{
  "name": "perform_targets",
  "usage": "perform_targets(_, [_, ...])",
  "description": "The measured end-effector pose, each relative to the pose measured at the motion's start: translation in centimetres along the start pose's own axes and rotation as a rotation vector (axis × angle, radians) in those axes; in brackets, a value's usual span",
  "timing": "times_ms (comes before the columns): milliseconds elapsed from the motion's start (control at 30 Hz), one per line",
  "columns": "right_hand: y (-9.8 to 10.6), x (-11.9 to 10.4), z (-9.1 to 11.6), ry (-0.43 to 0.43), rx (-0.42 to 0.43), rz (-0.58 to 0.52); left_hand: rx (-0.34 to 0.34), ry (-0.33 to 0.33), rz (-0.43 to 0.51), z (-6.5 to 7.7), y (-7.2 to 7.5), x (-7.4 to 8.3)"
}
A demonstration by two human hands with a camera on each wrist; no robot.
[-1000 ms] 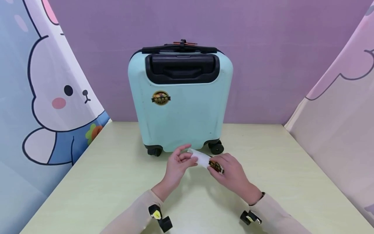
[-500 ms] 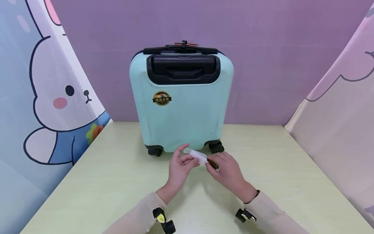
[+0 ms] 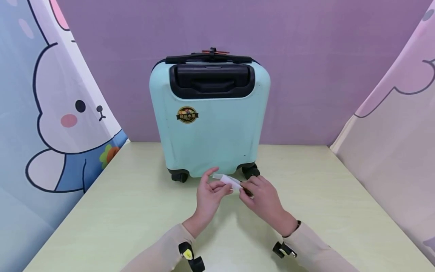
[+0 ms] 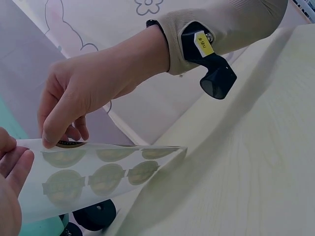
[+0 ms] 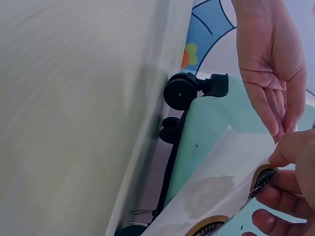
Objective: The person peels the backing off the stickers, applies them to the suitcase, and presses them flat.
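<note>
My left hand (image 3: 210, 194) pinches one end of a white sticker sheet (image 3: 230, 181) in front of the suitcase. At the sheet's other end, my right hand (image 3: 265, 198) pinches it between thumb and fingers. In the right wrist view, a round black-and-gold sticker (image 5: 262, 179) sits bent at the right fingertips, along the sheet's folded edge. Rows of round stickers show through the sheet's back (image 4: 106, 179) in the left wrist view. A light-teal suitcase (image 3: 217, 139) stands upright behind both hands, a similar round sticker (image 3: 187, 115) on its upper left.
The suitcase's black wheels (image 3: 250, 171) rest on a pale wooden table (image 3: 136, 211). Its black handle panel (image 3: 212, 81) is at the top. A purple backdrop (image 3: 306, 75) hangs behind, with a cartoon-printed cloth (image 3: 74, 94) at the left and another (image 3: 391, 143) at the right.
The sheet has tilted and folded, so its printed stickers show less in the head view. My right hand has shifted slightly left; my left hand has moved slightly right. The suitcase stays put.
</note>
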State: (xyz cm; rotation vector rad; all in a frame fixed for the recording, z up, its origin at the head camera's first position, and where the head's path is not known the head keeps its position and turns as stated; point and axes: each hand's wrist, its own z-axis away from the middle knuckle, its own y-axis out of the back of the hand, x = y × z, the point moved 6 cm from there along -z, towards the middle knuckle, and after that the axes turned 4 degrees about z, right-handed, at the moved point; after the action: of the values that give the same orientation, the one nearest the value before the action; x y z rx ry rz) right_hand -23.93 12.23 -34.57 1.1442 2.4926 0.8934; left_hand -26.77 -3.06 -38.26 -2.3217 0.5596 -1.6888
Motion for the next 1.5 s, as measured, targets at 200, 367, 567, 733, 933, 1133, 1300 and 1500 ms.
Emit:
perform_targets(200, [-0.03,-0.11,0.03,-0.008,-0.004,0.004,0.003,0.009,0.000,0.11,-0.06,0.06])
perform_targets(367, [-0.09,-0.09,0.13,-0.010,0.006,0.004,0.007,0.017,0.003,0.20,-0.18,0.11])
perform_targets(567, [0.00,-0.13,0.00,0.011,0.034,0.028,0.008,0.010,0.009,0.22,-0.44,0.21])
perform_targets(733, [0.05,-0.34,-0.15,0.028,0.034,0.039,0.002,0.005,0.025,0.24,-0.62,0.09])
perform_targets(933, [0.02,-0.25,-0.02,0.013,0.023,0.036,0.011,0.005,0.014,0.41,-0.56,0.10])
perform_targets(1133, [0.14,-0.14,-0.02,0.013,0.026,0.021,0.018,0.006,0.004,0.40,-0.37,0.01])
perform_targets(1300, [0.33,0.14,0.10,-0.028,0.013,-0.012,0.014,0.010,0.007,0.31,-0.19,-0.16])
perform_targets(1500, [0.81,0.28,0.13,-0.059,0.011,-0.053,0.006,0.009,0.028,0.28,-0.08,-0.19])
